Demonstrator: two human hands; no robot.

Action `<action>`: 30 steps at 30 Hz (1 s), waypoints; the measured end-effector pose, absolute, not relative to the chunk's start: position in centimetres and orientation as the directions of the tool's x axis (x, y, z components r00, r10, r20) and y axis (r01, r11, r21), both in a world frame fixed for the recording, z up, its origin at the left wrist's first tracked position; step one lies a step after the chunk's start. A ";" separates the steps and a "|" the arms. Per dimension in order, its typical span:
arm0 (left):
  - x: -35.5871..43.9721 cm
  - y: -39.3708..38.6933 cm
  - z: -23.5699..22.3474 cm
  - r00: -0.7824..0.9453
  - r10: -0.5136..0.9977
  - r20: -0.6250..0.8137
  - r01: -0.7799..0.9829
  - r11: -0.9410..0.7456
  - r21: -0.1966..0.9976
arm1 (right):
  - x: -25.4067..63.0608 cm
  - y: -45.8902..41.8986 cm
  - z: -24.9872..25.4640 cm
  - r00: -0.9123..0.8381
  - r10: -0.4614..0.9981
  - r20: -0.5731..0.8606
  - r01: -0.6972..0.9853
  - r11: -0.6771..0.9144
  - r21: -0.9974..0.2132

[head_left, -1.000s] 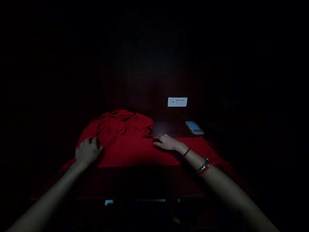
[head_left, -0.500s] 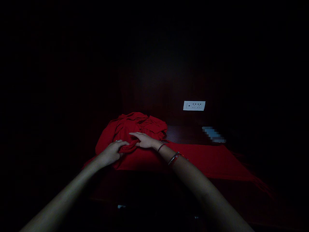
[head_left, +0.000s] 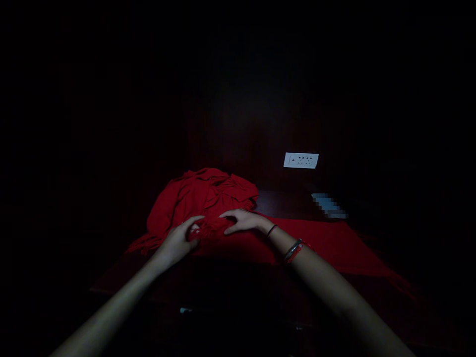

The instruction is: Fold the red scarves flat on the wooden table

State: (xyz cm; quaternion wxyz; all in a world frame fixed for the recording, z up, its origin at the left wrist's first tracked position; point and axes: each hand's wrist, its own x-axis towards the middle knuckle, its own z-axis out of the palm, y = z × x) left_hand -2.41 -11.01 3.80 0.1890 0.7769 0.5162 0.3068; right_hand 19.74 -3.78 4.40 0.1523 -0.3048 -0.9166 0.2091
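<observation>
Head cam: red cloth btwn & past L hand (grip unclear), R hand (digits apart).

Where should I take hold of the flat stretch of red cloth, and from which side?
I'd pinch the flat stretch of red cloth by its near edge, toward the right end, coming from the front: there it looks smooth and the edge straight. A pixelated object lies just beyond the far edge, and the fringe at that end is loose strands, likely a less sure hold.
</observation>
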 end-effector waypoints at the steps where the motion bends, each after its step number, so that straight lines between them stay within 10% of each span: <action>1: -1.9 -11.3 3.9 0.313 0.891 0.330 0.655 -0.454 0.604 | 19.6 -3.9 4.5 -0.765 0.628 0.146 0.484 0.709 -0.512; 6: -1.4 -12.3 2.8 0.285 0.838 0.466 0.713 -0.510 0.481 | 18.5 -3.9 4.6 -0.691 0.713 0.115 0.589 0.649 -0.482; 10: -1.7 -13.1 1.1 0.198 0.930 0.309 0.790 -0.338 0.511 | 20.3 -3.8 4.4 -0.665 0.716 0.214 0.509 0.644 -0.572; 22: 1.7 -14.9 -0.7 0.683 0.677 0.274 0.626 -0.736 0.260 | 27.3 -6.1 4.1 -0.442 0.885 0.146 0.654 0.429 -0.623; 30: 3.4 -16.5 1.7 0.827 0.536 0.172 0.413 -0.786 0.460 | 22.8 -6.6 3.4 -0.190 0.979 -0.068 0.854 0.131 -0.504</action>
